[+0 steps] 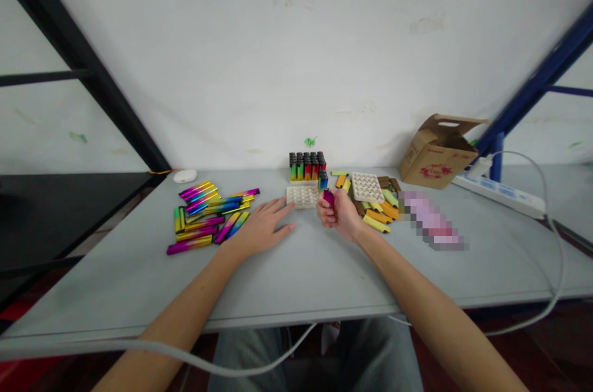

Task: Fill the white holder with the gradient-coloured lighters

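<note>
My left hand (263, 226) lies flat on the table with its fingers spread, their tips by a white tray (299, 197) with rows of small round cups. My right hand (343, 214) is closed around a lighter (328, 197), whose purple metallic end shows above the fist. Just beyond it a blue lighter (323, 180) with a dark top stands at the tray's right end. Behind the tray several lighters (306, 166) stand upright in close rows, black tops up. Left of my left hand lies a loose pile of shiny rainbow-coloured lighters (197, 232).
Right of my right hand, a second white cupped tray (367, 187) rests on yellow, orange and brown strips (383, 212). Farther right are a blurred pink patch, an open cardboard box (435, 157) and a power strip (503, 193). A white cable (561, 256) crosses the table's right edge.
</note>
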Demonstrator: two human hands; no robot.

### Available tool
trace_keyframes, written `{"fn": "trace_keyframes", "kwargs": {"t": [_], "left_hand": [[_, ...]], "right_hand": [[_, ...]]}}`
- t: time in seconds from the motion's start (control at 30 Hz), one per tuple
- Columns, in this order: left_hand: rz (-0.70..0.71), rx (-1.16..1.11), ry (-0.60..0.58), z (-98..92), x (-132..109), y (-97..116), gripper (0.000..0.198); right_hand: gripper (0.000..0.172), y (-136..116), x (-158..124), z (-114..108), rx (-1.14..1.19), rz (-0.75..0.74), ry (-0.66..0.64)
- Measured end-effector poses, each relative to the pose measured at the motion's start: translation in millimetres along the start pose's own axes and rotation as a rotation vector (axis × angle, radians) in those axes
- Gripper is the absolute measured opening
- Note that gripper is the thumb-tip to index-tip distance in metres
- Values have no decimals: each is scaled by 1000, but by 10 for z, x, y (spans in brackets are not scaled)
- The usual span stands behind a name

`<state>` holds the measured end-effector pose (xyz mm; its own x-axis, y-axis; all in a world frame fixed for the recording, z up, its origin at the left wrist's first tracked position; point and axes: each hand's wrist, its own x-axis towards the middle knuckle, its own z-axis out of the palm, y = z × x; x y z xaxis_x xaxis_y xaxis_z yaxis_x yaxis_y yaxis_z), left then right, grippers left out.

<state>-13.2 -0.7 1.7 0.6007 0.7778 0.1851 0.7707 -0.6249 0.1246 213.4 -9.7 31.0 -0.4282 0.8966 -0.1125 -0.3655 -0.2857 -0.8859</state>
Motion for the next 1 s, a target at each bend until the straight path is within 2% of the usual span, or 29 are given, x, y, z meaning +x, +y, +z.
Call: {"fn": "trace_keyframes", "kwargs": {"t": [0.2,0.83,0.9,1.0], "left_hand": [[7,17,2,4,-5,-5,59],[7,24,-5,10,-5,-11,59],[2,19,-8,7,-6,-8,59],[-3,8,-7,-3,-6,1,59]], "right_hand": [[35,-6,1,2,-9,24,19],[41,2,6,-11,-49,-18,-53],[44,23,4,-20,-135,-81,-56],[52,67,-34,-35,-420,-373,-19]]}}
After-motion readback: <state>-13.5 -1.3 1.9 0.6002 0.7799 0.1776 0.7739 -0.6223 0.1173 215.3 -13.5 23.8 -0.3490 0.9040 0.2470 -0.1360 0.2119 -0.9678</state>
